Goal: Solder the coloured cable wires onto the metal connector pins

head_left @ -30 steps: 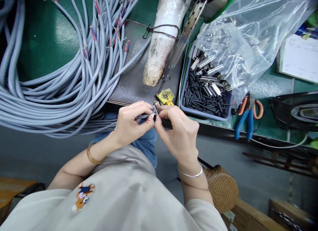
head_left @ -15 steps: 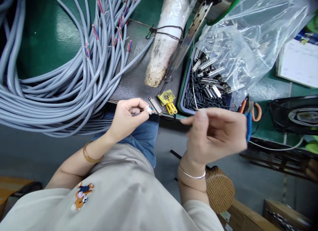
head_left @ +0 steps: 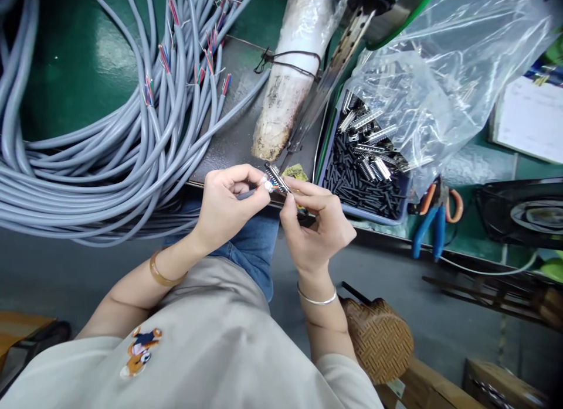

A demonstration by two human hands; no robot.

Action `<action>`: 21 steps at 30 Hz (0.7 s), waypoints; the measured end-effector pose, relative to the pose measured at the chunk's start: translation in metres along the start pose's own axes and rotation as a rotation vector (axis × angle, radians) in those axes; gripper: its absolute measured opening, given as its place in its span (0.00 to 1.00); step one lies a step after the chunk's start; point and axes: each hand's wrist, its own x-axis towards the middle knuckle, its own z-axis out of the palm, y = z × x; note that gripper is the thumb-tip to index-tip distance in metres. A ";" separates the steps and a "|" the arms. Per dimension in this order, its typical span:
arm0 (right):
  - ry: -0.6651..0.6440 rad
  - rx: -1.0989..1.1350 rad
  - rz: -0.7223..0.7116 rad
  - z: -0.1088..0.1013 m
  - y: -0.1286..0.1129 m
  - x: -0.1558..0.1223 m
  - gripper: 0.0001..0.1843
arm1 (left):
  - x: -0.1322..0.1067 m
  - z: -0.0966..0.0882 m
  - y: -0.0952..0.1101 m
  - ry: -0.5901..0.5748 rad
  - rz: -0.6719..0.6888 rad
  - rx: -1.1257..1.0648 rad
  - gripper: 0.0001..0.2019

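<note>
My left hand [head_left: 233, 207] is closed in a pinch on the coloured wire ends of a grey cable, at a white bit between thumb and forefinger. Against those wires sits a metal multi-pin connector [head_left: 277, 179], tilted, with its row of pins facing my left fingertips. My right hand [head_left: 319, 221] pinches the connector's lower right end between thumb and forefinger. Just behind it lies a yellow sponge-like piece [head_left: 295, 172], partly covered by the fingers. How the wires join the pins is too small to make out.
A soldering iron [head_left: 303, 125] points down beside a wrapped white roll [head_left: 284, 98]. To the right, a bin [head_left: 373, 215] holds black sleeves and connectors under a plastic bag [head_left: 453, 98]. Pliers [head_left: 433, 218] lie at the table edge. Grey cables [head_left: 132, 139] fill the left.
My right hand has moved left from beside the bin to the connector and taken hold of its end. A thin wire at its fingers no longer shows. My left hand stays nearly in place.
</note>
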 end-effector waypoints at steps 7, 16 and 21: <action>0.024 0.001 -0.018 0.005 0.001 0.007 0.08 | 0.001 0.003 0.003 0.066 0.090 0.090 0.04; 0.023 -0.052 -0.040 0.002 -0.003 0.014 0.08 | 0.002 0.002 0.011 0.050 0.072 0.108 0.06; 0.027 -0.106 -0.067 0.001 -0.007 0.014 0.09 | 0.003 0.001 0.011 0.029 0.043 0.086 0.07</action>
